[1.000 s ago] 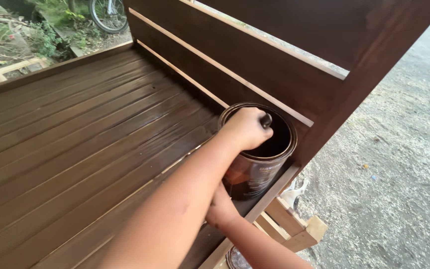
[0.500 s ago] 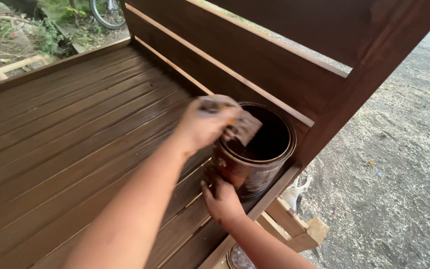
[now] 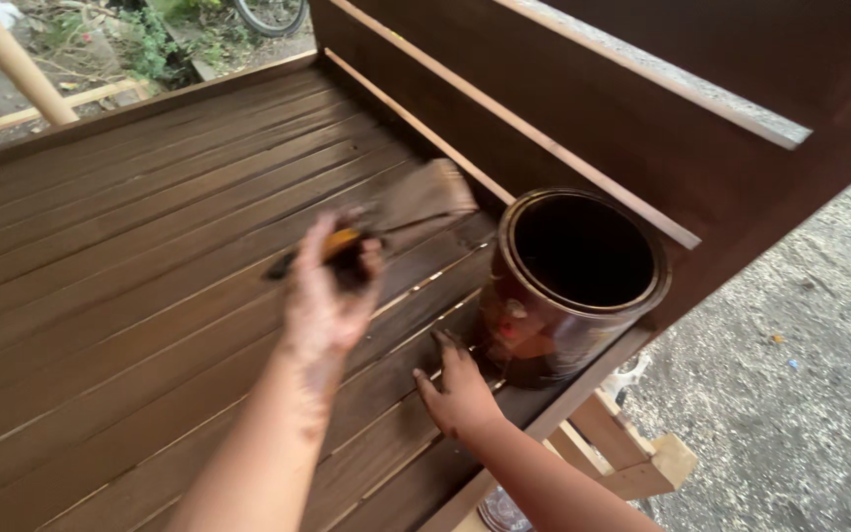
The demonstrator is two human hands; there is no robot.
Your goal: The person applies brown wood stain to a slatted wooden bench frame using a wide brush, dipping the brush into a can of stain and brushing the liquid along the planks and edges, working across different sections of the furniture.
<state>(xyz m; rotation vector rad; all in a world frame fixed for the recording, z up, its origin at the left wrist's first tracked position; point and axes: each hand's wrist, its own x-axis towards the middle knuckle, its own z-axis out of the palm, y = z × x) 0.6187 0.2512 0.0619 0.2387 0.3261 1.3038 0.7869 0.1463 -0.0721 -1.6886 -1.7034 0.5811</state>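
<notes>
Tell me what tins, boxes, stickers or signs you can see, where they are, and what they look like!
Round metal tin, open and stained dark brown: stands on the brown slatted wooden surface near its right edge, beside the right hand.
Label on the tin's side: smeared, showing reddish and pale patches.
No boxes, signs or screens show.

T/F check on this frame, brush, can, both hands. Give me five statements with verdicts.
1. The left hand holds a paintbrush. True.
2. The brush bristles are inside the can. False: they are out over the dark slatted boards, left of the can.
3. The right hand rests at the base of the can. True.
4. The can has its lid on. False: it is open, its dark inside showing.
5. The can stands in the middle of the boards. False: it stands at their right edge, beside the upright panel.
</notes>
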